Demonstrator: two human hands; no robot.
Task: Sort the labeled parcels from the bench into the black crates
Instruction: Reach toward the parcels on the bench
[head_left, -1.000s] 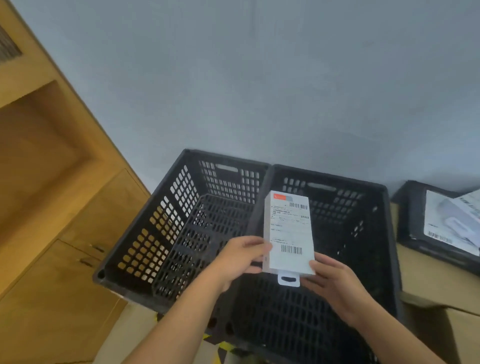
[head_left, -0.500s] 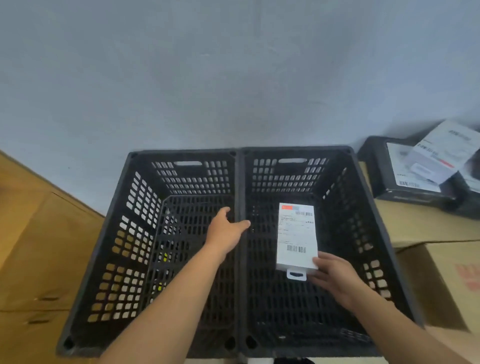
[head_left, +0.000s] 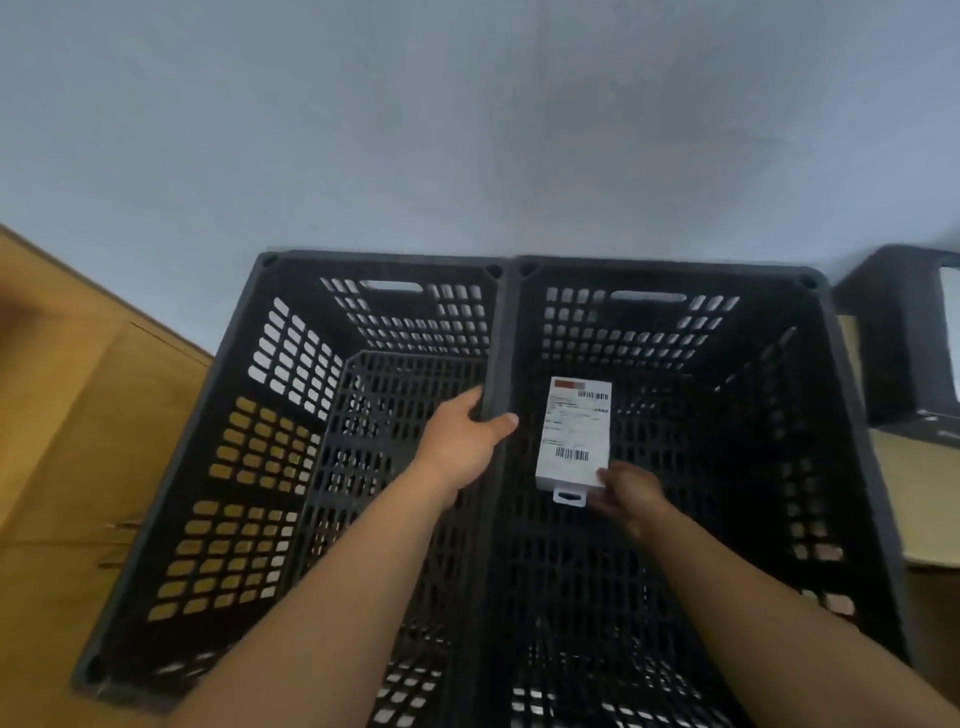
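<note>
Two black crates are sitting side by side here. The person's right hand (head_left: 629, 492) is reaching down inside the right crate (head_left: 670, 264), fingers pinching the near corner of a white labeled parcel (head_left: 574, 434), label facing up. Can't tell if it's touching the crate floor. The left hand (head_left: 461, 448) is gripping the left crate (head_left: 374, 255) by the rim where it's butting against the right crate, thumb hooking over. A dark parcel (head_left: 893, 338) is sitting just right of the right crate, with a wooden cabinet (head_left: 62, 415) off to its left.

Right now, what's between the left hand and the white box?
Only the black rim where the crates meet, which the left hand grips; head view.
</note>
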